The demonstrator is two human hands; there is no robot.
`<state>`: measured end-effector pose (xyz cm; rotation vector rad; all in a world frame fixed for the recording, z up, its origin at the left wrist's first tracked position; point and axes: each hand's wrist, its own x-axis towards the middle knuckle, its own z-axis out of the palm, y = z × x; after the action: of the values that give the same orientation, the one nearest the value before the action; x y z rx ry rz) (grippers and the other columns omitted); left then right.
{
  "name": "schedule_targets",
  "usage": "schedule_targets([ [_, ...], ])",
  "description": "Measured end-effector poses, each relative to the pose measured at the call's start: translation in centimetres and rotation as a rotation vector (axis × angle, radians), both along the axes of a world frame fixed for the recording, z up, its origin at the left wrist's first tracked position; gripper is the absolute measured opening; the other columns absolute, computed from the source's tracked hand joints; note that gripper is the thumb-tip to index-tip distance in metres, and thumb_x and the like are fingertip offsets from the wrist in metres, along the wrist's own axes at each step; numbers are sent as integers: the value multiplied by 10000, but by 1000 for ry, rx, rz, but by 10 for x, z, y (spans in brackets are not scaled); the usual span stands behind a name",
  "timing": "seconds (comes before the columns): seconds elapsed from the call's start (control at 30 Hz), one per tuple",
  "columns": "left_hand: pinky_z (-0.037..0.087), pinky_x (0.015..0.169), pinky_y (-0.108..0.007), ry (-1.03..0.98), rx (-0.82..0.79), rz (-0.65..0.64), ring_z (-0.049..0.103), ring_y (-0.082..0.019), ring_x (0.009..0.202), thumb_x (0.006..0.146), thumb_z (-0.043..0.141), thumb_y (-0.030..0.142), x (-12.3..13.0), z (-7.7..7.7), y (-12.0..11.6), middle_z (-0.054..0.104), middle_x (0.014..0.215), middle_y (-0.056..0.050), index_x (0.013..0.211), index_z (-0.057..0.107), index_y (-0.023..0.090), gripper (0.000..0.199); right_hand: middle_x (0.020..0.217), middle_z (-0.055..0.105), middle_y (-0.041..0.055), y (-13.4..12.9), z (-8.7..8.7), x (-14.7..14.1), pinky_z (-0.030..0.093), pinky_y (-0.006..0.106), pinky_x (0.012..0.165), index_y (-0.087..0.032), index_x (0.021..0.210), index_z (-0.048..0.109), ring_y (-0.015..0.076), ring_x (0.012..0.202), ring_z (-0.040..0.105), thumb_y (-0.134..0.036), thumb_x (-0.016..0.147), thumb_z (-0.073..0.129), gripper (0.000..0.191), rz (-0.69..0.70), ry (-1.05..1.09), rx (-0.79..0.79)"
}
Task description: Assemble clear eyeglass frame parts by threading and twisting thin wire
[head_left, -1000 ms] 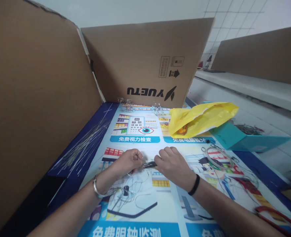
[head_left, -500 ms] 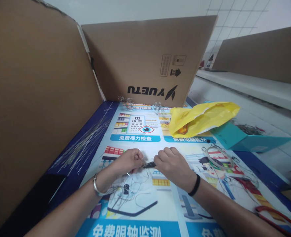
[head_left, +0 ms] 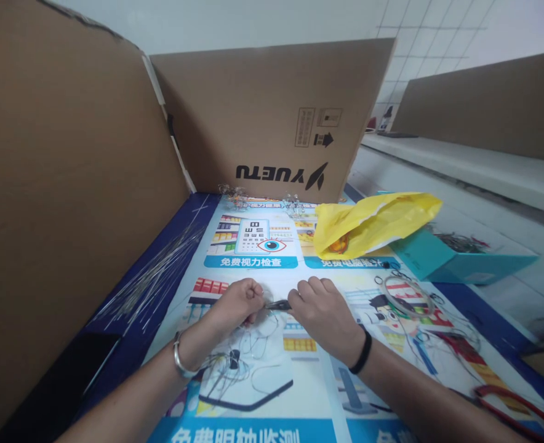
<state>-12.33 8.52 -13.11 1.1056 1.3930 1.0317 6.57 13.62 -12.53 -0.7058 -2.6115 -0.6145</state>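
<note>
My right hand [head_left: 320, 311] is wrapped round a pair of pliers [head_left: 279, 304], whose dark jaws point left; the handles are hidden in the palm. Facing it, my left hand [head_left: 239, 304] is closed in a pinch at the tip of the pliers. Thin wire [head_left: 256, 338] trails from between the left fingers down over the printed sheet, in loose loops. The exact piece between the fingertips and the jaws is too small to make out.
Straight wires [head_left: 154, 277] lie at the left. Small wire pieces [head_left: 293, 206] sit by the cardboard wall [head_left: 263, 111]. A yellow bag [head_left: 373, 224], a teal box [head_left: 475, 264], a wire coil [head_left: 404, 295] and a red-handled tool [head_left: 507, 394] are on the right.
The whole view has shifted slightly. The hands keep their grips, and the pliers' tip now sits right against my left fingertips.
</note>
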Motion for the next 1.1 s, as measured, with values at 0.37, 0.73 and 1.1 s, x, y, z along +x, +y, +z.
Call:
schedule_targets([
  [0.37, 293, 353, -173, -91, 15, 171, 388, -66, 341, 693, 573, 201, 11, -2, -3, 442, 427, 95, 747, 444, 197, 140, 715, 503, 47, 5, -7, 1, 212, 320, 632, -187, 710, 550, 201, 727, 390, -393, 774, 616, 225, -80, 49, -103],
  [0.73, 330, 382, -182, -198, -17, 198, 416, -62, 378, 649, 641, 204, 13, 6, -4, 477, 486, 76, 753, 450, 182, 218, 715, 525, 48, 7, -11, 0, 208, 313, 632, -186, 711, 576, 196, 724, 409, -426, 785, 594, 252, -125, 61, -164],
  [1.1, 344, 418, -184, -309, 61, 334, 455, -63, 409, 640, 662, 204, 27, 4, -8, 521, 530, 67, 770, 450, 186, 249, 718, 524, 47, 1, -7, -2, 202, 317, 627, -194, 721, 569, 198, 723, 406, -425, 813, 551, 249, -196, 115, -177],
])
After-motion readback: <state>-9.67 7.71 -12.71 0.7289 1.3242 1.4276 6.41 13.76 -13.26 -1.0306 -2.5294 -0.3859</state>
